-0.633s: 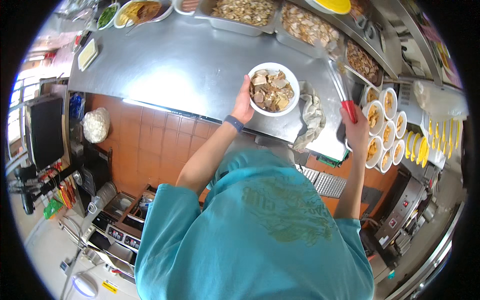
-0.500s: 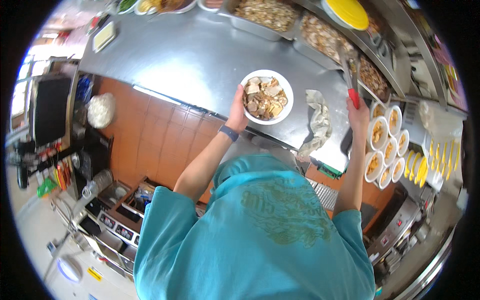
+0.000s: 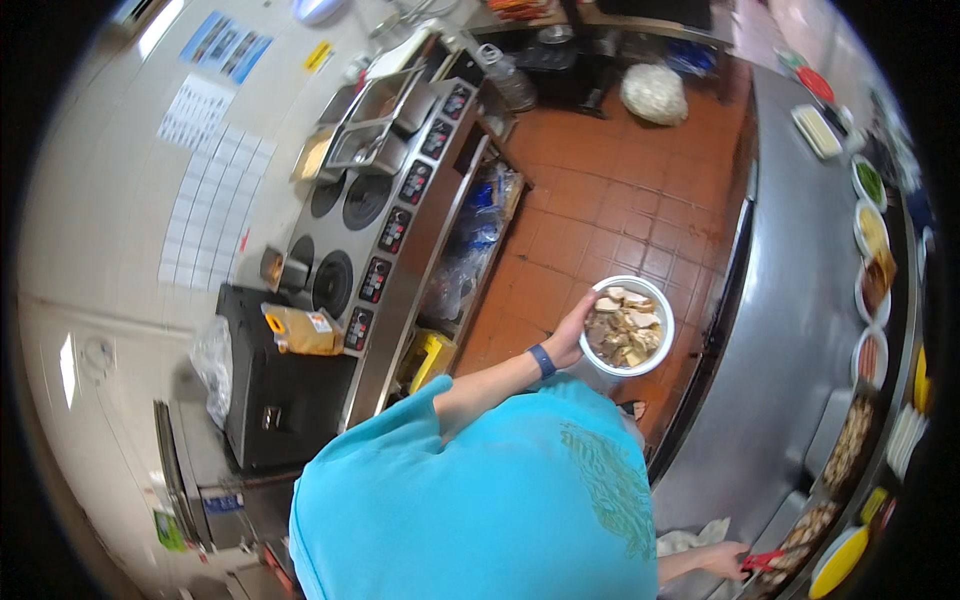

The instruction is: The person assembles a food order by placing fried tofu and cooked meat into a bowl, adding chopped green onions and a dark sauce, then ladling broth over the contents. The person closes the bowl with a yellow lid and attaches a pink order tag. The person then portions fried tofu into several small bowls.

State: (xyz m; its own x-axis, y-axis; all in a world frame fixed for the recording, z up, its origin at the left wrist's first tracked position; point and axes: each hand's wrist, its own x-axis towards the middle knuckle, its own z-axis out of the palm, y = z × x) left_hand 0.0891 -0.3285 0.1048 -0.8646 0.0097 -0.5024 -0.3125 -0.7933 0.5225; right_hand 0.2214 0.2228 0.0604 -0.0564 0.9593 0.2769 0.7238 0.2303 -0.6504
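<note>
i note left hand gripping bowl over floor, right hand holding tongs by tray; cloth beside its wrist, counter between bowl and tray, stove to the left

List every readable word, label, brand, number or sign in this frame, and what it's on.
None can be read.
Blue-and-white wall poster: too small.
White wall sheets: too small.
Yellow wall sticker: too small.
Label on brown pouch: too small.
Shirt print: no clear lettering.
</note>
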